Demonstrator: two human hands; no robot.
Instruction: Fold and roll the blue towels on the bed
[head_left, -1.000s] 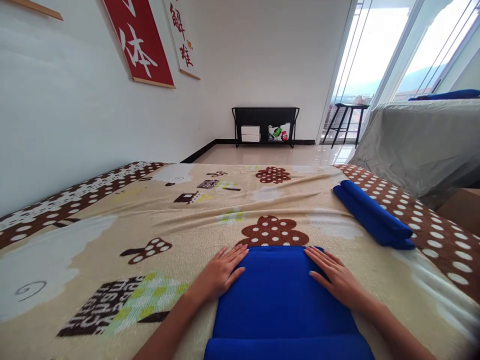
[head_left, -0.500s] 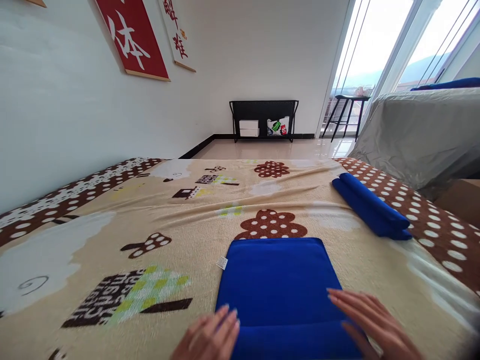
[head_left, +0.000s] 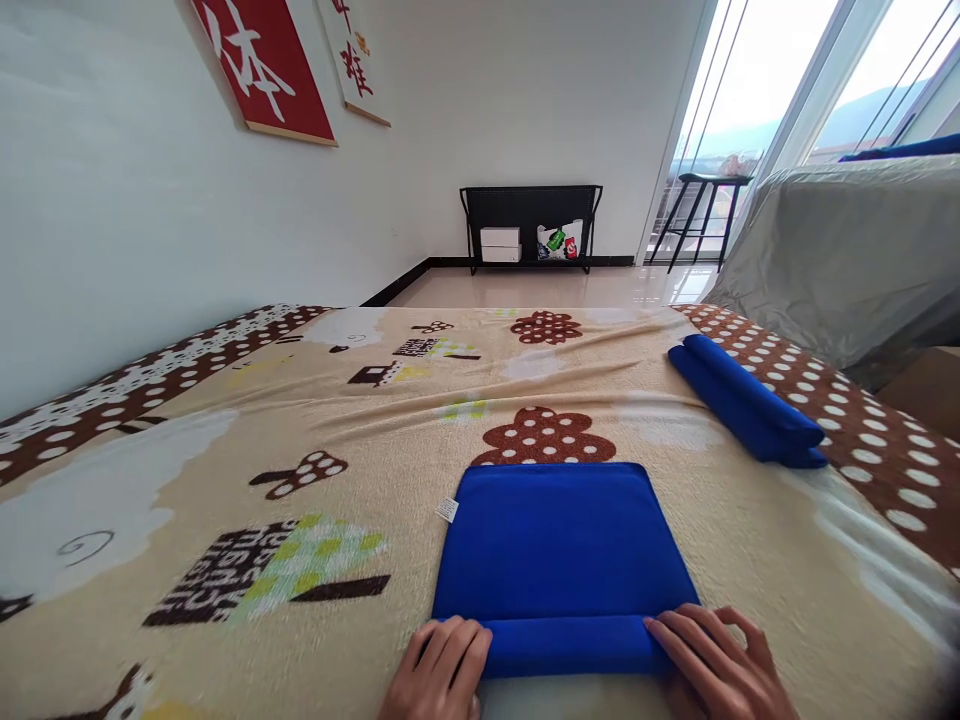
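A blue cloth [head_left: 559, 540] with a small white label [head_left: 447, 510] on its left edge lies flat in front of me, its near edge turned up into a folded band [head_left: 570, 645]. At the band's left end my left hand [head_left: 442, 660] has its fingers curled over the fabric. My right hand [head_left: 712, 655] grips the opposite end, fingers bent over the top and thumb out of sight. Farther right lies a second blue cloth [head_left: 750, 400], folded into a long narrow bundle.
Beneath everything spreads a cream patterned blanket [head_left: 360, 440] with brown dotted borders. Beyond it stand a black rack [head_left: 531, 205] with white boxes and a dark stool [head_left: 705, 185]. A grey covered piece of furniture [head_left: 855, 240] is at right.
Both hands have come down onto the near edge of the cloth and closed on its two ends. That edge is now folded over, farther from me. The view has shifted slightly.
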